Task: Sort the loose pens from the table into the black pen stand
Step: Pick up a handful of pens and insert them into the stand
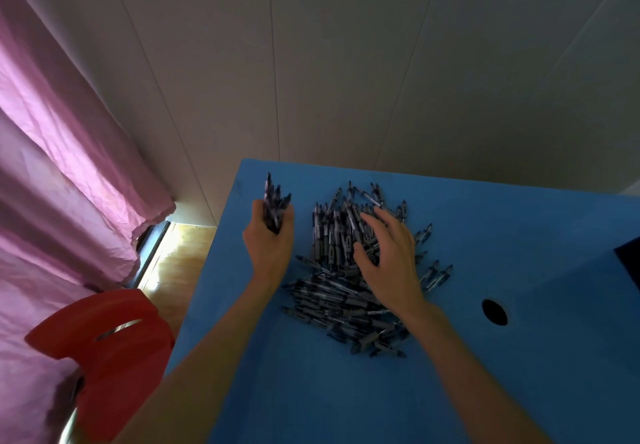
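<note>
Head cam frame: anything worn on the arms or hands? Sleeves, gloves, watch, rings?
Nothing worn that shows. Both forearms are bare right down to the bottom frame edge, with no sleeve cuff in sight. The left hand and right hand have no gloves, and no watch or band sits at either wrist. Rings are not visible, though the fingers are partly hidden.

My left hand [268, 241] is fisted, thumb side up, forearm stretched forward. My right hand [389, 251] is palm down, fingers spread and bent, wrist slightly raised, forearm angled inward.
</note>
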`<state>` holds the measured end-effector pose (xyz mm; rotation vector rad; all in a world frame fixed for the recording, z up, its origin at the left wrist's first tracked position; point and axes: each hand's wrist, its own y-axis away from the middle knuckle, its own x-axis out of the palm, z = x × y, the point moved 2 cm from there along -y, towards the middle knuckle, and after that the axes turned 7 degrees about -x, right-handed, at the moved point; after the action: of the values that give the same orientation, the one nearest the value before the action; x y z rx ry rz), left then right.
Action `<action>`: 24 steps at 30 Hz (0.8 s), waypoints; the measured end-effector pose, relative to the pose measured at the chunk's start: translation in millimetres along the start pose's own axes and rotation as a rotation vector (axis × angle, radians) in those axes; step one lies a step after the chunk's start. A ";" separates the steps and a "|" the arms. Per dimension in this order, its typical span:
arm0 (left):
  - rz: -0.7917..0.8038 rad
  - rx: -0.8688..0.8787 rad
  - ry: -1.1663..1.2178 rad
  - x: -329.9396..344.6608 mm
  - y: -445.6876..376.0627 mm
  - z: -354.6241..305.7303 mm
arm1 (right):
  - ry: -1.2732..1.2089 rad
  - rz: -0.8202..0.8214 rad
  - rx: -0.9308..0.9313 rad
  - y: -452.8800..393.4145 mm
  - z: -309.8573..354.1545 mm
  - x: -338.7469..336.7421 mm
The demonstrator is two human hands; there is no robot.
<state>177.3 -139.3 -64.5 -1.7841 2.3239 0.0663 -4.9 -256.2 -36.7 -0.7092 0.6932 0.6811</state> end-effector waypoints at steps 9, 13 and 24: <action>-0.061 0.009 0.048 -0.6 -2.0 12.4 | 0.038 0.001 -0.006 5.6 -1.3 12.4; -0.068 0.128 0.034 -5.5 -6.7 2.0 | 0.050 -0.052 -0.035 2.5 1.1 11.0; -0.044 -0.016 -0.026 -4.1 -11.0 25.7 | 0.077 -0.080 -0.017 8.8 -5.2 5.2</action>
<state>192.5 -134.1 -87.8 -1.8295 2.2719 0.1001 -10.1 -253.6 -46.6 -0.7784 0.7268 0.5892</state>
